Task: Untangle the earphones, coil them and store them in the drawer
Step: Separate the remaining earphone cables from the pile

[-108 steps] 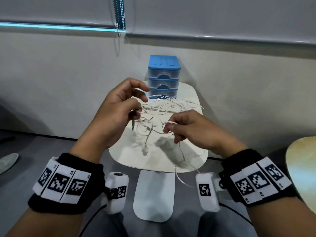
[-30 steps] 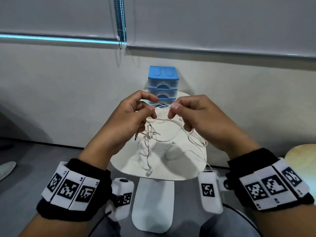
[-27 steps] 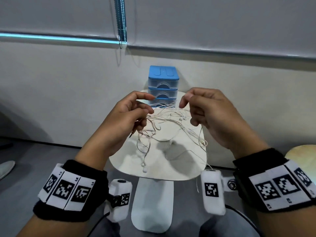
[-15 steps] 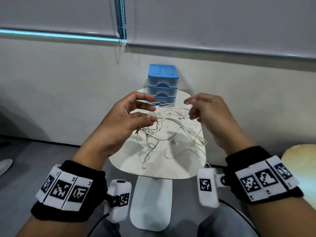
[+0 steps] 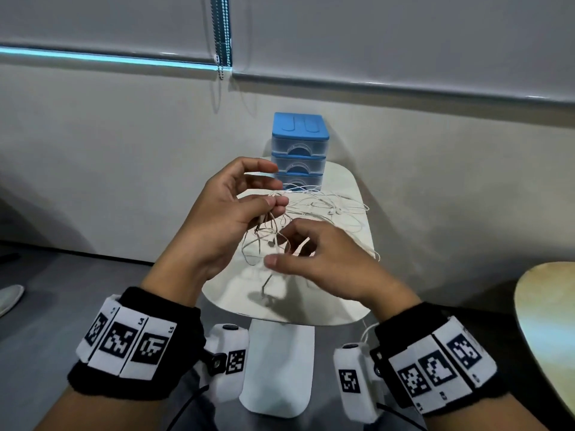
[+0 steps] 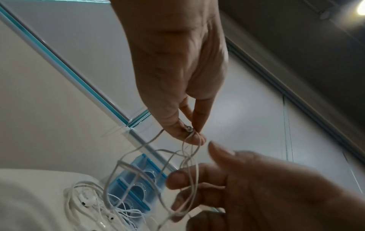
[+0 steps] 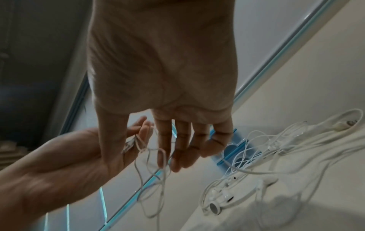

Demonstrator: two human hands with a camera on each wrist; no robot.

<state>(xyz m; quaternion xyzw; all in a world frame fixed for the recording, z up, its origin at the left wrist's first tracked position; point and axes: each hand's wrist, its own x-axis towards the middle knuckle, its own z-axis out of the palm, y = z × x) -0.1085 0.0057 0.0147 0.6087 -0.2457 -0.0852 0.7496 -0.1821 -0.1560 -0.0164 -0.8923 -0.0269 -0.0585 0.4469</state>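
Observation:
The white earphones [image 5: 323, 209] are a tangle, partly lifted and partly lying on the small white table [image 5: 351, 293]. My left hand [image 5: 277, 202] pinches a bunch of strands between thumb and fingers; the left wrist view shows the plug end in that pinch [image 6: 189, 129]. Loops hang down from it. My right hand [image 5: 283, 247] is just below, thumb held apart, its relaxed fingers [image 7: 173, 156] reaching into the hanging loops without pinching any. Earbuds [image 7: 219, 201] lie on the table. The blue three-drawer unit [image 5: 300, 150] stands at the table's far edge, all drawers closed.
The table stands on a white pedestal [image 5: 277, 368] against a pale wall. Another round table's edge [image 5: 547, 321] shows at the right. A blind's bead chain [image 5: 222, 35] hangs above. Some cable trails over the table's near right edge [image 5: 367, 331].
My right hand has let go of the strand it pulled up and right, and has dropped down and left under my left hand. The left hand keeps its pinch.

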